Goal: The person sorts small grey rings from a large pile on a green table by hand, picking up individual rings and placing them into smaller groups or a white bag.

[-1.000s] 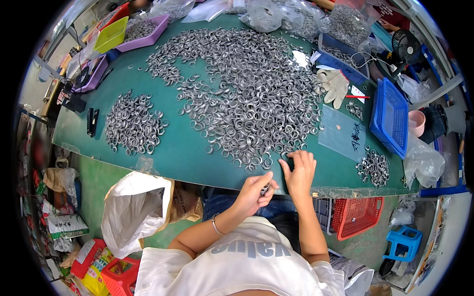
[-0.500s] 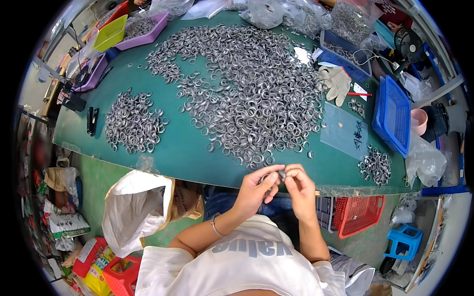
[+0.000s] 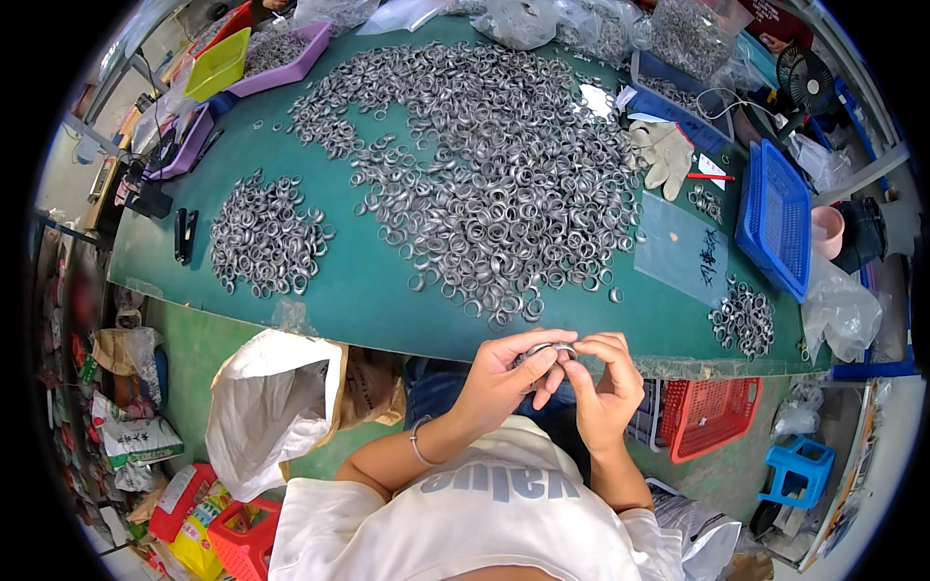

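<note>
My left hand (image 3: 504,376) and my right hand (image 3: 605,387) meet over the near edge of the green table. Between their fingertips is a grey metal ring (image 3: 564,348), pinched from both sides. More rings seem to sit within my left fingers, partly hidden by them. Beyond my hands spreads a large heap of grey metal rings (image 3: 504,208). A smaller ring pile (image 3: 266,235) lies at the left, and another small pile (image 3: 743,320) at the right near the table edge.
An open white sack (image 3: 276,412) stands by the table's near left edge. Stacked blue baskets (image 3: 775,223), a clear plastic bag (image 3: 678,250) and a work glove (image 3: 666,155) lie at the right. A black stapler (image 3: 185,236) is at the left. Below the table sits a red crate (image 3: 714,416).
The fingers of my right hand have spread and shifted slightly right. The ring between my hands has turned and shows more of its curve.
</note>
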Motion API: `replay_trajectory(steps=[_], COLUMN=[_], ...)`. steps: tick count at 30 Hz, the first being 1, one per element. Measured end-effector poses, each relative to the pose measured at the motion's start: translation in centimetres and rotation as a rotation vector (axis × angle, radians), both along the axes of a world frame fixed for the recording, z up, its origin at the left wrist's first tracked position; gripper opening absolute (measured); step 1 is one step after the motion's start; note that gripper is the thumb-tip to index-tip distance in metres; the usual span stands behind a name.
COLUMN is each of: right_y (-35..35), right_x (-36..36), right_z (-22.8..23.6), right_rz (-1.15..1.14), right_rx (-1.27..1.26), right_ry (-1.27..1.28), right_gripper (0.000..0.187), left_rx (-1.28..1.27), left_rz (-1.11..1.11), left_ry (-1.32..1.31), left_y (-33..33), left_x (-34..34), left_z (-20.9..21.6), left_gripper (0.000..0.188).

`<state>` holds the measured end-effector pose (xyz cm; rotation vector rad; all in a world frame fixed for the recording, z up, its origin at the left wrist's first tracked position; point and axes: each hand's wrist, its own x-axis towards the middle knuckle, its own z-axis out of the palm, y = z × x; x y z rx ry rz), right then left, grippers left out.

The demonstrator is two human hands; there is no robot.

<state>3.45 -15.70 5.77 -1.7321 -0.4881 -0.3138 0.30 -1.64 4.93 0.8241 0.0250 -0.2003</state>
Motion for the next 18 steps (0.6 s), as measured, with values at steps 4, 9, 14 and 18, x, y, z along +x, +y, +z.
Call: replay_trajectory(steps=[4,9,14,18], right_y=[-0.3,-0.5,-0.7,-0.2], right_x=[-0.2,-0.5,-0.6,-0.8], right_z=[-0.1,-0.2,-0.5,-0.3], right_rz=[0.078,0.187,0.298,0.167], right_rx=[0.132,0.325,0.500,0.420], right_ry=[0.182,0.382,0.568,0.531], right_gripper=[0.012,0.004,0.004,0.005], left_rx=[-0.011,0.027,-0.007,-0.031], left_rz=[0.007,-0.011,-0.019,0.026], left_ry=[0.039,0.070,0.105,0.133], left_y=[0.0,0.3,0.4,-0.1], left_x=[-0.2,-0.3,-0.3,-0.4], left_z=[1.0,1.9,2.2,2.0], left_gripper=[0.030,0.030,0.030,0.030])
